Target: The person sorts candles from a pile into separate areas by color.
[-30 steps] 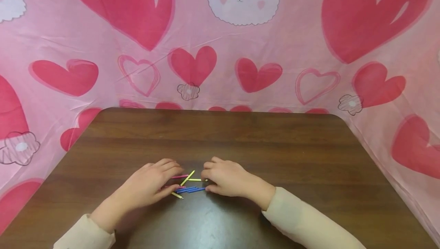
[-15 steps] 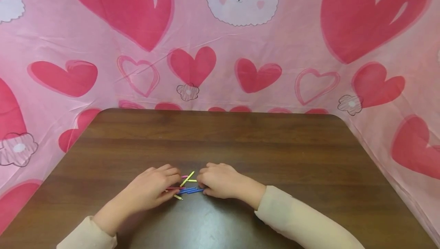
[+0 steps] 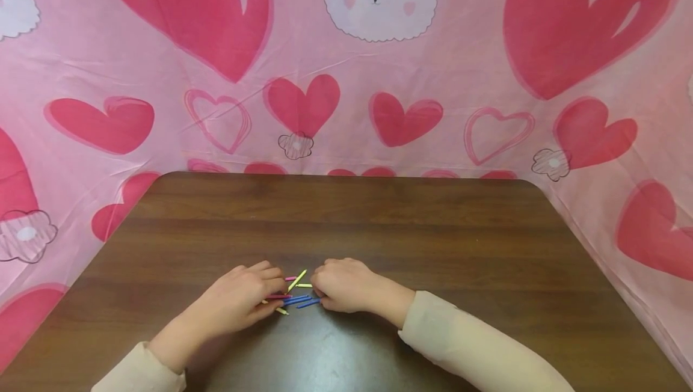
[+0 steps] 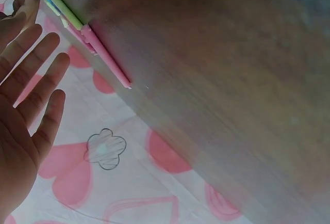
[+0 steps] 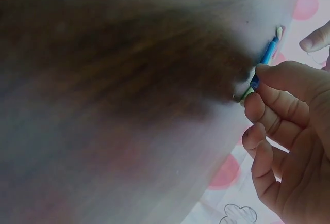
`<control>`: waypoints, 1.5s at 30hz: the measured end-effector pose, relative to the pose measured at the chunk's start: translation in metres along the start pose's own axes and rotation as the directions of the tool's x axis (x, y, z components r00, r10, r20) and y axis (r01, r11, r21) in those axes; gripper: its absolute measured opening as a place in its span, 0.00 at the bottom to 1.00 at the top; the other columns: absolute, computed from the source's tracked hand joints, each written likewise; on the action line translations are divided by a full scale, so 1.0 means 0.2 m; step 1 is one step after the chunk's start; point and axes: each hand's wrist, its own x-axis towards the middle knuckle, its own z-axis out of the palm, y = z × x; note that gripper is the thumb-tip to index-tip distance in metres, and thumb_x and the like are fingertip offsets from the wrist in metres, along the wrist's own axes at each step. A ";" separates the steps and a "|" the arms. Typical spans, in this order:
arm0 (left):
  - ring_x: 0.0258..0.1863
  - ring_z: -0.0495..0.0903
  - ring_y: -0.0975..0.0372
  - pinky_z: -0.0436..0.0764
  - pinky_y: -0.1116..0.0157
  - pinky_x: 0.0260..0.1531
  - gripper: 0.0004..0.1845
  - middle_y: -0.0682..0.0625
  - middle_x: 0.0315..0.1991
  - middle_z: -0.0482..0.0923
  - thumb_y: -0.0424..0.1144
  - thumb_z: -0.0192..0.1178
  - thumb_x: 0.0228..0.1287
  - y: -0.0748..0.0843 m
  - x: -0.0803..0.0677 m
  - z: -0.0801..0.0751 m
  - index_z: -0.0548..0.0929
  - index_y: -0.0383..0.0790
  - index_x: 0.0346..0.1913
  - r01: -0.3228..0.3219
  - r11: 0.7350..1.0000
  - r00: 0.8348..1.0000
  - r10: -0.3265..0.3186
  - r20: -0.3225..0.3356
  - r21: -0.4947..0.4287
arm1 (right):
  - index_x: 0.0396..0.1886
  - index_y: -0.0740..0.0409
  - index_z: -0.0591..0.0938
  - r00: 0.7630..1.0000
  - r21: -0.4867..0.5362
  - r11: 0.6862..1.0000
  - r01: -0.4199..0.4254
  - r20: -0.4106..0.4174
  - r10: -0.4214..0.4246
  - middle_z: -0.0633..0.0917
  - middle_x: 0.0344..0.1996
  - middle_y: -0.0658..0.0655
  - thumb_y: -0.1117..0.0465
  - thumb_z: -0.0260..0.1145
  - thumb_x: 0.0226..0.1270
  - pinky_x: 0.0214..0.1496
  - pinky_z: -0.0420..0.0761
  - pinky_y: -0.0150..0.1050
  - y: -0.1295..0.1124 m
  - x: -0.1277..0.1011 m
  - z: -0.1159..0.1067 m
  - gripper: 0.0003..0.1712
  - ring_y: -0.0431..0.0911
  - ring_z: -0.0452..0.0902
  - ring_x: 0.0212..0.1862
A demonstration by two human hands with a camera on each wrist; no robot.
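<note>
Several short coloured sticks [image 3: 296, 293], pink, yellow and blue, lie in a loose bundle on the dark wooden table [image 3: 346, 223], between my two hands. My left hand [image 3: 269, 291] lies flat, its straight fingers against the sticks' left ends. In the left wrist view that left hand [image 4: 38, 74] shows an open palm beside the sticks [image 4: 77, 25]. My right hand [image 3: 319, 291] has curled fingers at the sticks' right ends. In the right wrist view the right hand [image 5: 258, 87] pinches the end of a blue stick [image 5: 267, 56] between thumb and forefinger.
A pink cloth [image 3: 346, 79] printed with red hearts and a white bunny face hangs behind the table and down both sides. Bare wood stretches to the far edge [image 3: 346, 177] and out to the right of my hands.
Both hands have drawn closer together, pushing the sticks into a tighter bundle. The right hand's fingers have curled in more.
</note>
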 end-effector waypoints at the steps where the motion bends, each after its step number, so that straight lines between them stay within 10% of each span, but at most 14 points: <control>1: 0.35 0.74 0.69 0.73 0.72 0.25 0.09 0.63 0.31 0.77 0.41 0.74 0.53 0.00 0.00 0.00 0.83 0.52 0.33 0.000 1.000 1.000 0.000 -0.003 0.000 | 0.20 0.43 0.76 1.000 0.002 1.000 0.001 -0.005 -0.001 0.75 0.23 0.39 0.56 0.72 0.58 0.26 0.68 0.32 0.00 0.00 0.00 0.13 0.37 0.73 0.32; 45: 0.37 0.72 0.68 0.65 0.73 0.26 0.07 0.64 0.34 0.77 0.45 0.72 0.55 0.05 0.02 0.02 0.84 0.54 0.34 0.016 0.997 0.998 -0.021 0.054 0.081 | 0.26 0.44 0.76 0.963 0.238 0.942 -0.236 -0.075 0.260 0.73 0.23 0.40 0.60 0.72 0.61 0.29 0.68 0.30 0.52 -0.48 0.00 0.12 0.36 0.67 0.30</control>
